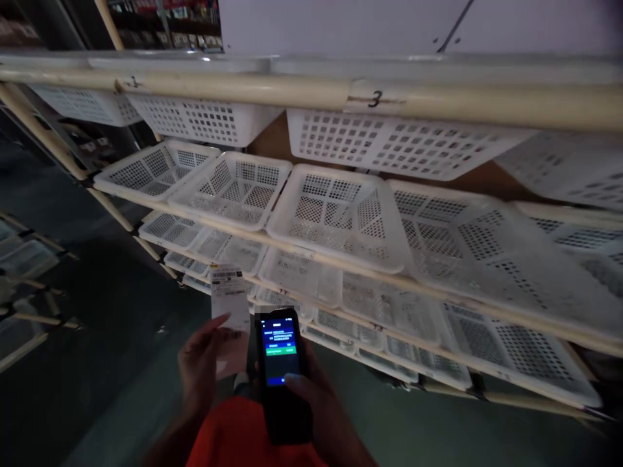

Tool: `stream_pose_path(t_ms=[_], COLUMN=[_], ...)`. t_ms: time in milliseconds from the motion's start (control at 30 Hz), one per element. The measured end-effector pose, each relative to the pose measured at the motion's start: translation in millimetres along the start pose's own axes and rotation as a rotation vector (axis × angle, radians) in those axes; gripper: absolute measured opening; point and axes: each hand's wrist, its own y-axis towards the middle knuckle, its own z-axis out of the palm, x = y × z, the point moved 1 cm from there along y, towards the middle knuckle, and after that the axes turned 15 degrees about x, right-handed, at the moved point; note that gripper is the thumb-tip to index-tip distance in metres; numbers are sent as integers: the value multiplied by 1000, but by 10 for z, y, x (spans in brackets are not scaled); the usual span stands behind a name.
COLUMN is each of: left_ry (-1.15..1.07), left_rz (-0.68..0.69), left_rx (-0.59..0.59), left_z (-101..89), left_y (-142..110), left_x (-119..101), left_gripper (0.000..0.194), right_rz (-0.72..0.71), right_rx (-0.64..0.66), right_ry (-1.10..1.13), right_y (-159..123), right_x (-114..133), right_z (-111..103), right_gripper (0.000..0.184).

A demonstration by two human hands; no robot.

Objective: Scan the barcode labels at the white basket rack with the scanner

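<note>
slip and scanner side by side below the shelf rail

we take the handheld scanner as our landmark. our right hand is closed around its lower body from the right side, with the thumb resting over the bottom of the lit screen. the scanner stands nearly upright in the view, its long axis going from our body up toward the rack of white baskets.

just left of the scanner, our left hand pinches a white paper slip between thumb and fingers. the slip rises above the top edge of the scanner, its long axis almost parallel to it, the printed code at the upper end. slip and scanner are just beside each other, not clearly touching.

above the scanner, well apart, runs the rail with the label "3". below the scanner we see an orange sleeve or garment.
</note>
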Motion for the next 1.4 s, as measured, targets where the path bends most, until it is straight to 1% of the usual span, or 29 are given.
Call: stream_pose_path(t_ms=[100, 200, 333, 467, 733, 867, 967, 1067, 1200, 1400], left_ry=[-43, -65, -42, -88, -165, -175, -191, -155, -118, -104], left_rz=[19, 9, 0, 5, 42, 44, 21, 0, -33, -49], left_rx=[-32, -40, -60, -17, 13, 29, 29, 14, 3, 15], left_z=[10, 4, -6, 20, 35, 34, 26, 8, -17, -5], left_y=[-25, -45, -69, -75, -67, -71, -67, -67, -66, -64], left_x=[-24, -44, -88, -136, -173, -176, -160, -144, -131, -165], left_gripper=[27, 27, 29, 34, 37, 36, 40, 44, 44, 45], right_rz=[25, 33, 23, 6, 23, -2, -14, -28, -44, -37], right_rx=[-32, -52, -29, -45, -54, -35, 4, 42, 86, 52], right_ry=[17, -4, -18, -39, -17, 6, 21, 45, 70, 69], right_y=[-6, -2, 4, -2, -11, -9, 2, 6, 3, 11], right_x=[16, 28, 51, 66, 15, 15, 22, 28, 43, 46], right_z=[22, 48, 69, 50, -39, -29, -9, 7, 22, 19], right_gripper=[80, 82, 78, 79, 82, 79, 77, 74, 78, 73])
